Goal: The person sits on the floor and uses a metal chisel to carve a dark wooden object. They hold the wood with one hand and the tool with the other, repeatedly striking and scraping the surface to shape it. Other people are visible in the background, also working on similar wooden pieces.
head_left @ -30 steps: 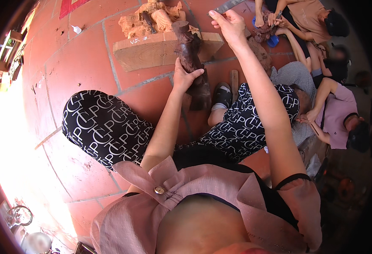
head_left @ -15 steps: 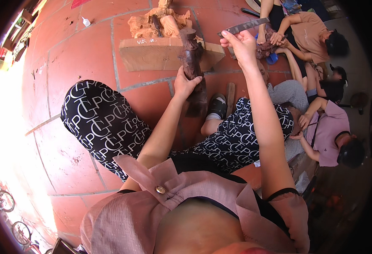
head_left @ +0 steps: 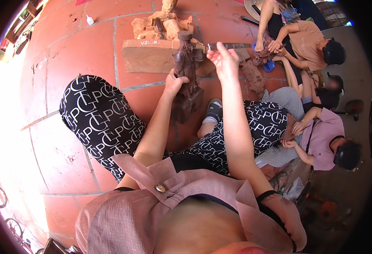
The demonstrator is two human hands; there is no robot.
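Observation:
A dark brown carved wooden statue stands almost upright in front of me, its blocky base toward me. My left hand is closed around its left side at mid-height. To the statue's right, my right hand pinches a flat dark metal file between thumb and fingers. The file lies roughly level, its free end pointing right, and its near end is close to the statue's upper part. From this view I cannot tell whether the file touches the wood.
Behind the statue, a pale wooden block bears a light carved figure and a dark-handled tool. A reddish carved piece lies to the right. Co-workers sit on the right, one handling a carving. A white bottle stands far left.
My right hand has moved left and slightly down with the file, closer to the statue. The statue has turned and shifted slightly left in my left hand, showing more carved detail.

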